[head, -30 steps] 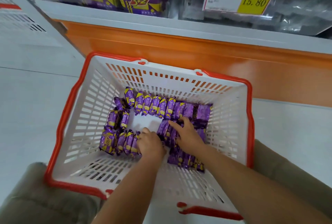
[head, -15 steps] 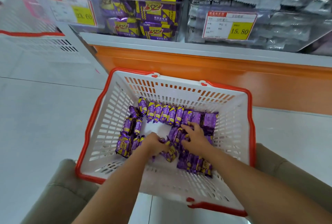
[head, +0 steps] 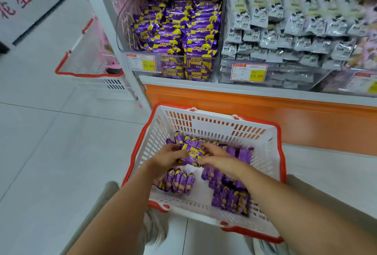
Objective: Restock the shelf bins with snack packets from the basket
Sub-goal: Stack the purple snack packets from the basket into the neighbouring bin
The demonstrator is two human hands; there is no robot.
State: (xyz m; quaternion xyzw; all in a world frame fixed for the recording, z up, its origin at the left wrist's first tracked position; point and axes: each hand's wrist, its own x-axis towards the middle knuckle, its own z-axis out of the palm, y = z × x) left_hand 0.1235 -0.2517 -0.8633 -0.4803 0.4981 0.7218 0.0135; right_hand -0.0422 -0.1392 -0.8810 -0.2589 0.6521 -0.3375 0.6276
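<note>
A white basket with a red rim (head: 273, 152) stands on the floor before the shelf. Purple and yellow snack packets (head: 179, 181) lie in rows on its bottom. My left hand (head: 168, 157) and my right hand (head: 219, 159) grip a bunch of these packets (head: 192, 153) from both sides, lifted a little above the rows. On the shelf above, a clear bin (head: 175, 30) is piled with the same purple packets and carries a 23.60 price tag (head: 141, 63).
Right of the purple bin, another bin (head: 295, 36) holds grey-white packets, tagged 15.80. An orange shelf base (head: 285, 120) runs behind the basket. A second white and red basket (head: 89, 68) stands at the left by the shelf post. Grey tiled floor lies at the left.
Both hands have closed round a bunch of packets and raised it off the basket floor. The camera has tilted up, bringing the shelf bins into view.
</note>
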